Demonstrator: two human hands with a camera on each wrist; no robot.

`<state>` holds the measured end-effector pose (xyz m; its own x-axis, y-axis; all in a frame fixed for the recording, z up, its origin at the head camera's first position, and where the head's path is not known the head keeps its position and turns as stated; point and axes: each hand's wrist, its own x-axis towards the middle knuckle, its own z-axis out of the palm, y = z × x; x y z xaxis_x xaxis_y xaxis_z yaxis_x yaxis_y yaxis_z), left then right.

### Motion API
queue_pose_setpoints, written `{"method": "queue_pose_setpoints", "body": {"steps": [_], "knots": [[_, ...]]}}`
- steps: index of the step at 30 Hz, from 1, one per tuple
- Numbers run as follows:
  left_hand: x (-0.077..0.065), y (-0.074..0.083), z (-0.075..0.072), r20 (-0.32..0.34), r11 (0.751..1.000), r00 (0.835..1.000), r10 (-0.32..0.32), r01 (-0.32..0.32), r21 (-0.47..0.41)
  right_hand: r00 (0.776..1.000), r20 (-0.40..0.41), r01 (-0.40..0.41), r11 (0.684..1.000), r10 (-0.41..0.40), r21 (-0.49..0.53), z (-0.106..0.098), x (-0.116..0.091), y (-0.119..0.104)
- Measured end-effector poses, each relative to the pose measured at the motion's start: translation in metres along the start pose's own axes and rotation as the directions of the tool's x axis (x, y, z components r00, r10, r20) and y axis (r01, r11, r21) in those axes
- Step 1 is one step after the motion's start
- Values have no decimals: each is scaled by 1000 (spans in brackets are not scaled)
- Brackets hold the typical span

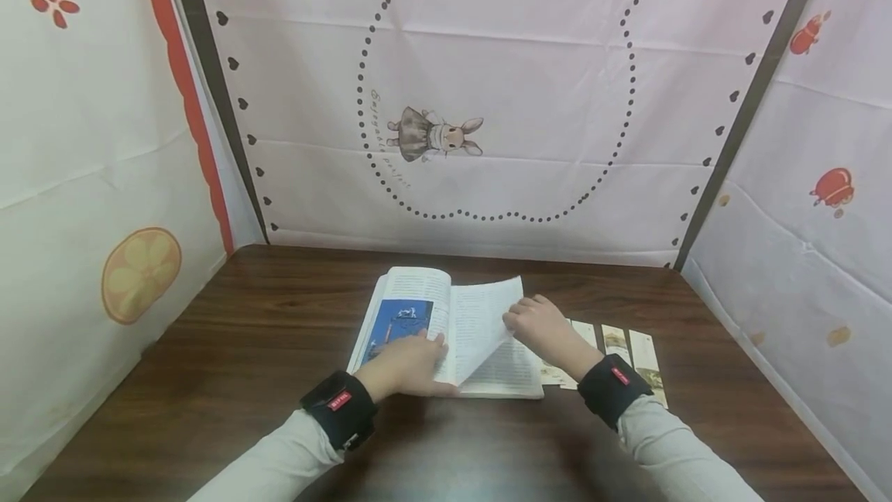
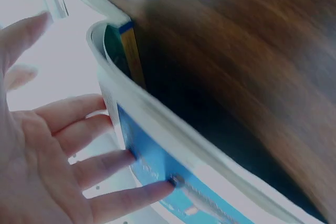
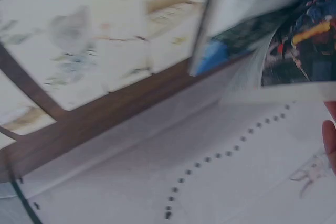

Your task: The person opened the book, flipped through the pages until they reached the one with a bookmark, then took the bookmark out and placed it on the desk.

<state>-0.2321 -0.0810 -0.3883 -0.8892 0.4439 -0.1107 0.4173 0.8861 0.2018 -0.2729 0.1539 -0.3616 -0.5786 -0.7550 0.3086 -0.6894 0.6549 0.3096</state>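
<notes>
An open book [image 1: 418,283] lies on the brown table, a blue picture [image 1: 396,322] on its left-hand page. My left hand [image 1: 409,365] rests on that page near the spine; in the left wrist view its fingers [image 2: 100,166] reach out fairly straight over the paper. With my right hand [image 1: 547,331] I pinch the outer edge of a right-hand page [image 1: 482,322], which stands raised and bent above the pages below. The right wrist view shows a colour photo [image 3: 304,51] on this page's underside, with only a bit of my fingers [image 3: 329,140] at the edge.
Several illustrated paper cards [image 1: 648,362] lie in a row right of the book, partly covered by my right arm. A patterned white cloth [image 1: 516,99] hangs behind the table [image 1: 279,316], with more cloth at both sides.
</notes>
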Motion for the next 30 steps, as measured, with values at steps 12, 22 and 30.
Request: {"method": "queue_pose_setpoints", "body": {"steps": [12,22,30], "knots": [[8,17,8,-177,997,984,-24,10,-79,944,-309,134,990,-116,40,-33,32,-21],[13,25,14,-302,995,949,-85,66,-74,961,-273,88,990,-55,110,-28,31,-19],[2,7,14,-450,879,844,-291,50,-474,896,406,-332,877,179,348,-7,-10,-4]]}}
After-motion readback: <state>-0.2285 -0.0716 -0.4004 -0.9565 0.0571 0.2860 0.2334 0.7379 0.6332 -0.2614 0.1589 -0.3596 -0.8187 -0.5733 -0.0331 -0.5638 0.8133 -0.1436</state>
